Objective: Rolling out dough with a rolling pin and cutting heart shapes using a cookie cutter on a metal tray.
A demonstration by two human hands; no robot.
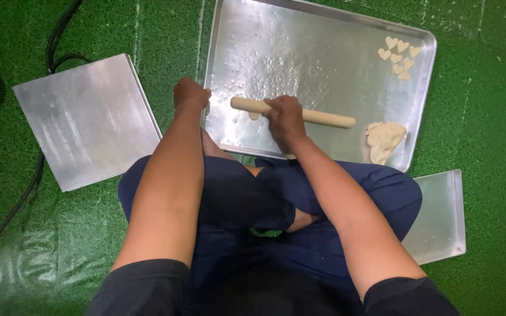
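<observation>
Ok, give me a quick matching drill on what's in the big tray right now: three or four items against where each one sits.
Things:
1. heart-shaped dough cutouts
2. dough lump
3. rolling pin
4. left hand

Places:
A. under the right hand
B. tray's far right corner
C. tray's left edge
D. tray's near right corner

Pairs: 1-B, 2-D, 3-A, 4-C

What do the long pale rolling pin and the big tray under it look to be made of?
Long pale rolling pin: likely unfinished wood, matte beige with no shine. Big rectangular silver tray: probably aluminium or steel, shown by its bright reflective sheen and raised rim. The right hand grips the pin.
</observation>
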